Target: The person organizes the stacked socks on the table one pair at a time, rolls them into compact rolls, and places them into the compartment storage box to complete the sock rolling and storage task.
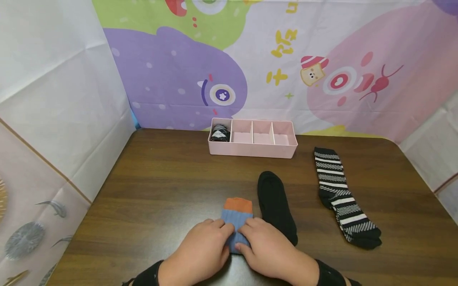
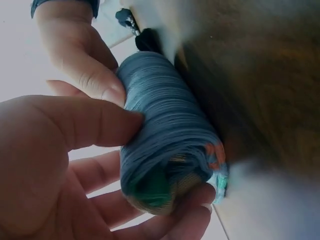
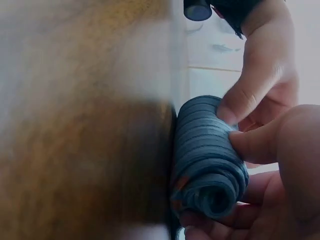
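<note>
A blue sock (image 1: 236,216) with an orange end lies on the table, its near part wound into a thick roll. My left hand (image 1: 204,246) grips the left end of this roll, and my right hand (image 1: 268,248) grips the right end. Seen from the left wrist, the ribbed roll (image 2: 160,105) has a thumb on its side and fingers curled around its end, where green and tan patches show. The right wrist view shows the spiral end of the roll (image 3: 215,200) between thumb and fingers, close against the table.
Just right of my hands lies a black sock (image 1: 277,202). Farther right are black-and-white striped socks (image 1: 343,194), laid flat. A pink divided box (image 1: 250,149) stands at the table's back edge, with a dark patterned sock roll (image 1: 220,133) in its leftmost compartment.
</note>
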`<state>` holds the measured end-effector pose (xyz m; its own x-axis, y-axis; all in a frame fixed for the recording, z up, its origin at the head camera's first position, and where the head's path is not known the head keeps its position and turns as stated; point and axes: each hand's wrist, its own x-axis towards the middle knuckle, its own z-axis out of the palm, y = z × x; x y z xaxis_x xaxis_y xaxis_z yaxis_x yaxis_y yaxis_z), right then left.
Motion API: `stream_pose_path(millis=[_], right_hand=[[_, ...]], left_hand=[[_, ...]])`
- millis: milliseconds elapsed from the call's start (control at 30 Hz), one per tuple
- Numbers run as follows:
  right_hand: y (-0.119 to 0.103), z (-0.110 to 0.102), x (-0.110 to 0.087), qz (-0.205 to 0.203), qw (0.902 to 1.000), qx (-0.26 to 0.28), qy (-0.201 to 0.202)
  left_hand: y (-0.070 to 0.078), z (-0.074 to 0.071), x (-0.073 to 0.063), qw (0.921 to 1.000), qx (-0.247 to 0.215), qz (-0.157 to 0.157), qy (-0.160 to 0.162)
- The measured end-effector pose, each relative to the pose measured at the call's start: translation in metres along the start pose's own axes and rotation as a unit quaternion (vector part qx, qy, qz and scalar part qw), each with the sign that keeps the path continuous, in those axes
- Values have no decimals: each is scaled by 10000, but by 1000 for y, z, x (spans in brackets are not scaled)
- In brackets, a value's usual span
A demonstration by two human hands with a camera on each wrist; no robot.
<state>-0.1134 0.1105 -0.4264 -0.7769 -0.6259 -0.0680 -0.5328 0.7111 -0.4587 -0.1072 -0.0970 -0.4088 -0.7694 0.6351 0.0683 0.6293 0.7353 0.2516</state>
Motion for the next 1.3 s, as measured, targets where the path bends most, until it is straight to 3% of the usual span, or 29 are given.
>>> stream_pose_path(millis=[233,533,700,1067,1300], right_hand=[[-1,3,-1,-29,9997,-144,179],[-3,1,-3,-382,9958,-772,306],[-5,1,-4,-359,9962,-717,351],[-6,2,-4,-220,9972,-627,345],[-5,1,-3,-204,9980,-527,287]], left_hand=[[-4,3,3,9999,-48,97,-82],[-4,2,4,9961,-680,-284,-482],[-4,2,5,9951,-854,-362,-338],[-4,4,4,9989,-256,-213,340],[1,-2,1,9991,-327,-43,271]])
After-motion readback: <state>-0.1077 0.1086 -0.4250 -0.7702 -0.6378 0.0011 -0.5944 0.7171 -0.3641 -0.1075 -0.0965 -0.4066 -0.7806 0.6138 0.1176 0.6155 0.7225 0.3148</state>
